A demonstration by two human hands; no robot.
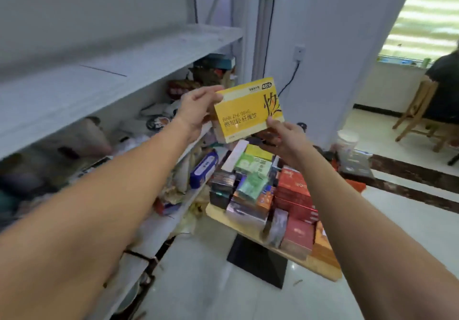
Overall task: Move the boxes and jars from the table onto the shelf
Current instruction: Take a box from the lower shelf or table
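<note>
Both hands hold a yellow box (248, 110) in the air, between the shelf and the worktop.

Both arms reach forward, nearly straight. The left hand (198, 111) pinches the box's upper left corner, thumb on top, its grip closed on the box. The right hand (285, 141) supports the lower right edge from below, fingers curled under (thumb on the front face). The box tilts, its printed face toward the camera, above the crowded worktop (250, 230) of boxes, beside the white shelf (111, 76).
</note>
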